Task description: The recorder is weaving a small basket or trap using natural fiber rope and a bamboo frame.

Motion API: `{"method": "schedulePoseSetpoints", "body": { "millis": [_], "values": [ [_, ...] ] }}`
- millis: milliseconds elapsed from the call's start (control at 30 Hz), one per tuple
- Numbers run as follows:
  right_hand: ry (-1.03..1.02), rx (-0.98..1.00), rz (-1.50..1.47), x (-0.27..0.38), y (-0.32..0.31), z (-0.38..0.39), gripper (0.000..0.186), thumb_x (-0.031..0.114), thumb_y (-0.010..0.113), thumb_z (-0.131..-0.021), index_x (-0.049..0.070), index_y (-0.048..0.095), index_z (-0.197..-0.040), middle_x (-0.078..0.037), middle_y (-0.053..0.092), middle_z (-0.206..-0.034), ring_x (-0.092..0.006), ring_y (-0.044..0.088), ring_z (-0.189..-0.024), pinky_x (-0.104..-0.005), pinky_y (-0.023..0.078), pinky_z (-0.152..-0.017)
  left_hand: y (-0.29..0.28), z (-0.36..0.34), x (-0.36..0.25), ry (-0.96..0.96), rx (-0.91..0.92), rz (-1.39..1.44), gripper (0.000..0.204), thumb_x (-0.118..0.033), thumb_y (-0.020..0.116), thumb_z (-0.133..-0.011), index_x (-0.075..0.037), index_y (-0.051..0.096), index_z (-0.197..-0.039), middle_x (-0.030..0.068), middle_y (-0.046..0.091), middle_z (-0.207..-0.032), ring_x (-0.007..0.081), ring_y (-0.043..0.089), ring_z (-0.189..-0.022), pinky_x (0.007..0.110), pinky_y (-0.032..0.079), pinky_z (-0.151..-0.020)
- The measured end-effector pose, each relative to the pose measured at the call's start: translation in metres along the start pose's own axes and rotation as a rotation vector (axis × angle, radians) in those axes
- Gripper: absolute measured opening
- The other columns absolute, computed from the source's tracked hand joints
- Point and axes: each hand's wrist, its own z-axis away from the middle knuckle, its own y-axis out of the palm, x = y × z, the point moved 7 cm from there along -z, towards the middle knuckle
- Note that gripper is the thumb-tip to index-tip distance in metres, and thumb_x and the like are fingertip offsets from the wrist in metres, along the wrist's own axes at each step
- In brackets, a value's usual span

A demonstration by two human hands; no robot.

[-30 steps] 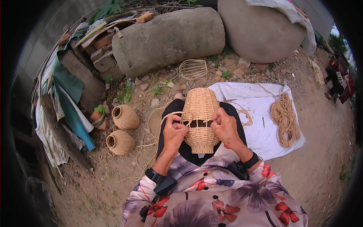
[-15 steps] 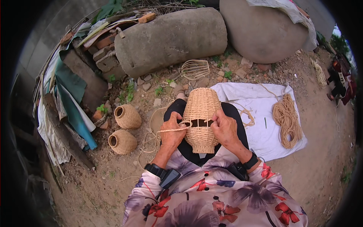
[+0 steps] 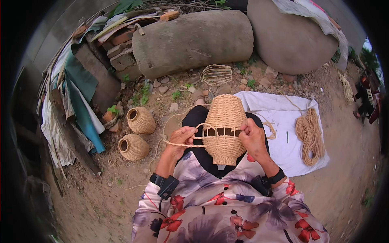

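Note:
A vase-shaped woven basket [image 3: 225,111] of tan twisted cord rests on my lap. Across its middle runs an unwoven gap, where bare upright ribs bridge a dark opening. My left hand [image 3: 181,141], off the basket's left side, pinches the tan cord [image 3: 175,144]; a loop of it runs to the gap and a tail trails down to the ground. At the gap's right edge, my right hand [image 3: 254,137] has thumb and fingers closed on the basket's side. Whether a strand is also between those fingertips is hidden.
Two small woven pots [image 3: 140,120] lie on the dirt at the left. A white cloth [image 3: 279,152] to the right carries a coil of cord [image 3: 309,135]. Beyond my knees sits a bare rib frame [image 3: 216,75], before a concrete cylinder [image 3: 194,42].
My left hand has drawn away leftward from the basket, pulling the cord out into a wider loop. My right hand stays at the gap's right edge. The whole view has shifted slightly.

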Motion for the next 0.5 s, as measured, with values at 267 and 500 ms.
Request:
{"method": "schedulePoseSetpoints", "body": {
  "millis": [267, 500],
  "values": [
    [0.04, 0.013, -0.062, -0.002, -0.003, 0.005, 0.011, -0.001, 0.056, -0.076, 0.003, 0.052, -0.085, -0.008, 0.053, -0.056, -0.0161, 0.052, -0.048, -0.0321, 0.042, -0.049, 0.021, -0.01, 0.01, 0.016, -0.013, -0.137, 0.017, -0.018, 0.075, -0.084, -0.008, 0.063, -0.091, -0.0008, 0.063, -0.073, 0.0069, 0.061, -0.058, 0.02, 0.053, -0.051],
    [0.053, 0.021, -0.173, -0.01, 0.001, 0.009, 0.01, -0.002, 0.056, -0.077, 0.002, 0.052, -0.085, -0.006, 0.053, -0.055, -0.0122, 0.051, -0.049, -0.0297, 0.041, -0.049, 0.039, -0.006, -0.014, 0.451, -0.379, -1.087, 0.035, -0.012, 0.075, -0.072, -0.007, 0.053, -0.098, 0.007, 0.065, -0.067, 0.0195, 0.066, -0.06, 0.036, 0.051, -0.056]
  ]
}}
